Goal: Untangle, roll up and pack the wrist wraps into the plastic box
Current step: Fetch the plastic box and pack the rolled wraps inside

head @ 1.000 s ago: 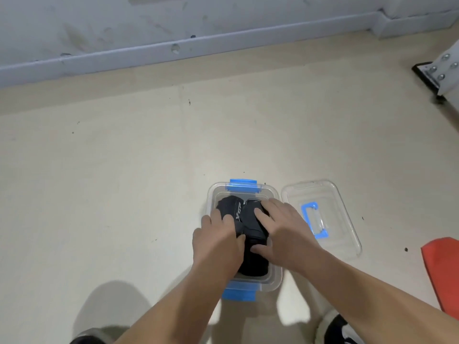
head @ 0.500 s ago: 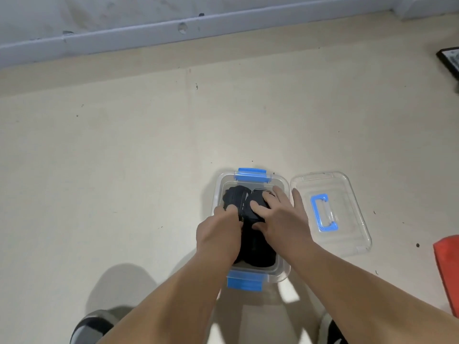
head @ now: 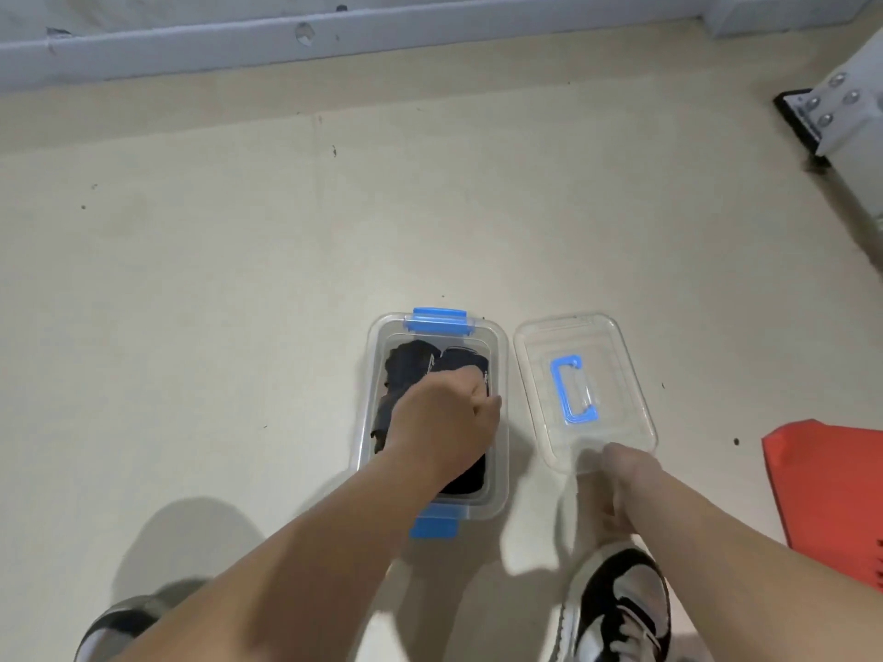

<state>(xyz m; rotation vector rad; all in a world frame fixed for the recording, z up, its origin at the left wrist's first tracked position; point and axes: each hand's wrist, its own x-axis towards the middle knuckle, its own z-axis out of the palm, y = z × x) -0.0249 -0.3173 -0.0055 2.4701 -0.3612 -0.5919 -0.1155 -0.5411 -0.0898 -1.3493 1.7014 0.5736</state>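
Note:
A clear plastic box [head: 500, 375] with blue end latches sits on the floor in front of me. Black rolled wrist wraps [head: 412, 366] lie inside it, side by side. My left hand [head: 444, 422] is in the box, fingers curled into a fist on top of the wraps, hiding their near part. The clear lid [head: 597, 341] with its blue handle [head: 568, 394] lies flat just right of the box. My right hand [head: 616, 480] is blurred, with its fingertips at the lid's near edge; whether it grips the lid is unclear.
A red object [head: 831, 484] lies at the right edge. A white metal bracket with bolts [head: 831, 112] stands at the far right. My shoes [head: 621, 609] are at the bottom. A grey skirting board [head: 334, 35] runs along the far wall.
My right hand has left the box and moved right to the lid's near edge. My left hand stays on the wraps. The view has shifted slightly.

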